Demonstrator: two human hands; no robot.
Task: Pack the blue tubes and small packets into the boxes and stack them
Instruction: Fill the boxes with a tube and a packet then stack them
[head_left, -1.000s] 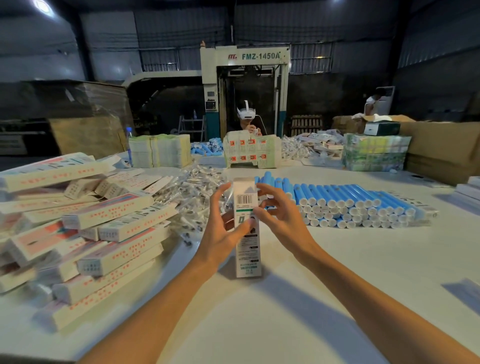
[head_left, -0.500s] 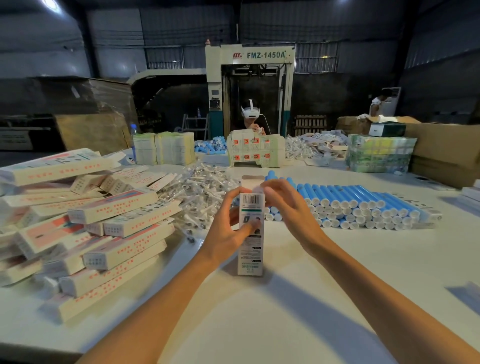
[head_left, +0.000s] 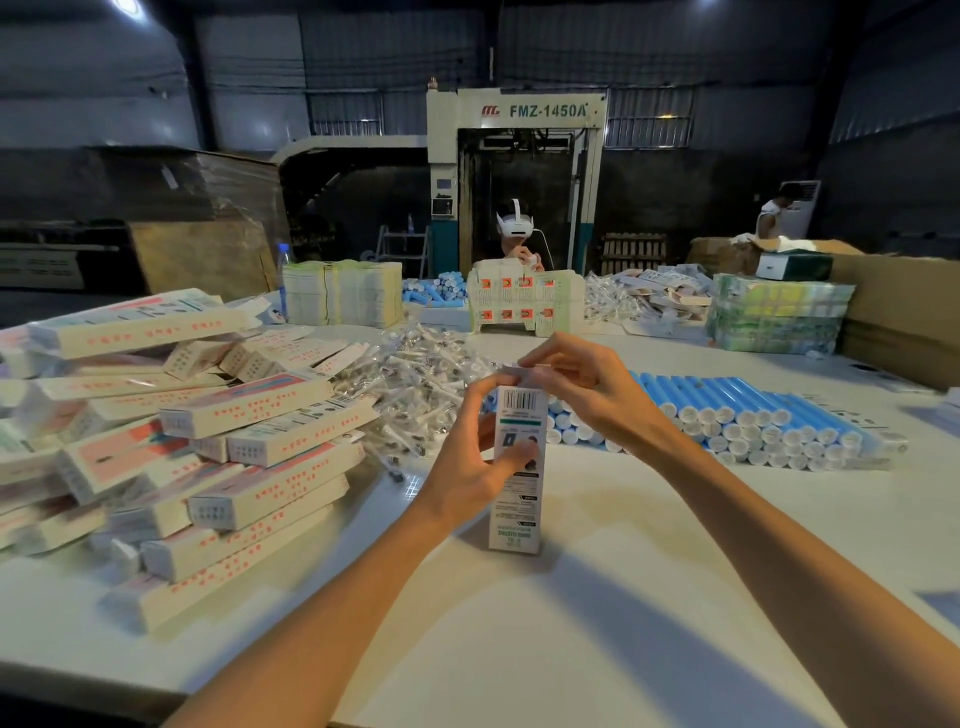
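Now closing the upright box (head_left: 514, 519) at frame centre
Around its middle the left hand (head_left: 470, 467) grips; the right hand (head_left: 592, 387) pinches the top flap (head_left: 519, 370), probably to tuck it in next

Blue tubes (head_left: 748, 415); barcoded white box (head_left: 517, 467)

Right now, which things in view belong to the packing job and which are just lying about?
Job: upright box, gripped by the left hand, its top flap pinched by the right hand; blue tubes; small packets; stacked boxes.
Lying about: water bottle; FMZ-1450A machine; cardboard cartons.
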